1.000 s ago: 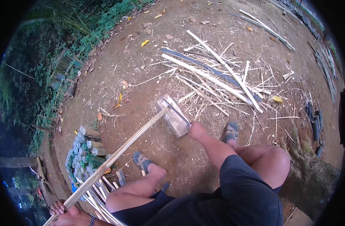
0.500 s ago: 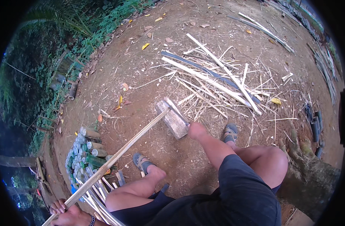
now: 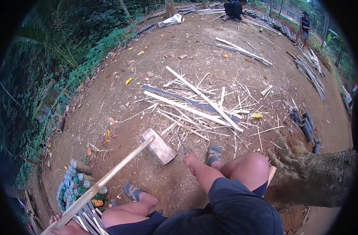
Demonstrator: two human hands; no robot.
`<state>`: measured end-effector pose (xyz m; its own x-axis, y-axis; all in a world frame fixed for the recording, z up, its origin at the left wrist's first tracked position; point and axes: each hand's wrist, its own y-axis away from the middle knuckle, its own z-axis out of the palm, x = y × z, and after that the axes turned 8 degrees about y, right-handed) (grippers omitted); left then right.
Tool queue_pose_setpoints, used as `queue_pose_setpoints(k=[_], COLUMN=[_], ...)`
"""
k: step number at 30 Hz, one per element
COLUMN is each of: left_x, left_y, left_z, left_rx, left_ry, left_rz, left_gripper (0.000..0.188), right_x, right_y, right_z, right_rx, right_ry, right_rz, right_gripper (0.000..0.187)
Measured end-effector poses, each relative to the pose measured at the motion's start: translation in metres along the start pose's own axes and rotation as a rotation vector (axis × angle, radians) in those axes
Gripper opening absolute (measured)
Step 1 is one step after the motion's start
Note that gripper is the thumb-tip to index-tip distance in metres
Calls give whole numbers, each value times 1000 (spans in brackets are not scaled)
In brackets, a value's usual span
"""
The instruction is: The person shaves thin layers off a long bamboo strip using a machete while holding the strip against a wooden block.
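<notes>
My left hand (image 3: 68,227), at the lower left, is closed around the near end of a long pale bamboo strip (image 3: 112,171). The strip slants up and away from me, and its far end lies over a wooden block (image 3: 163,152) on the ground between my feet. My right hand (image 3: 191,159) grips a knife whose thin dark blade (image 3: 183,141) points away from me. That blade is just right of the block, apart from the strip. Part of a reddish handle shows below my fist.
Split bamboo pieces (image 3: 192,105) lie heaped beyond the block. Glass bottles (image 3: 71,186) stand massed at left, near bundled strips (image 3: 89,219) by my left leg. A thick tree root (image 3: 316,176) is at right. Two people (image 3: 234,9) are far off among bamboo piles.
The view has tilted up, bringing the far people into sight. The knife, earlier at the strip's far end over the block, is now off to its right. My left hand keeps its hold.
</notes>
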<state>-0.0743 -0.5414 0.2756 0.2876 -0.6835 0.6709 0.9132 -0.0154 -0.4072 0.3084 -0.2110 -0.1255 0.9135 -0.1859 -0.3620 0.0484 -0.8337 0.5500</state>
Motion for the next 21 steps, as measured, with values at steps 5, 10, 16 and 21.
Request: queue_pose_setpoints(k=[5,10,16,21], left_x=[-32,-64,-93,-56], left_y=[3,15,-9,11], left_z=[-33,-87,-144,-100], left_rx=[-298,-237,-45,269], left_ry=[-299,-296,-188,-274], left_rz=[-394,-832,-833,-921], left_gripper=[47,57,59,64], right_x=[0,-45,-86,-77], right_y=[30,51,101,126], right_z=[-59,-108,-204,-253], right_rx=[-48,150,206,286], right_ry=[221,172,75,-59], right_rz=[-246,-420,-510,-466], right_gripper=[43,40,33,29])
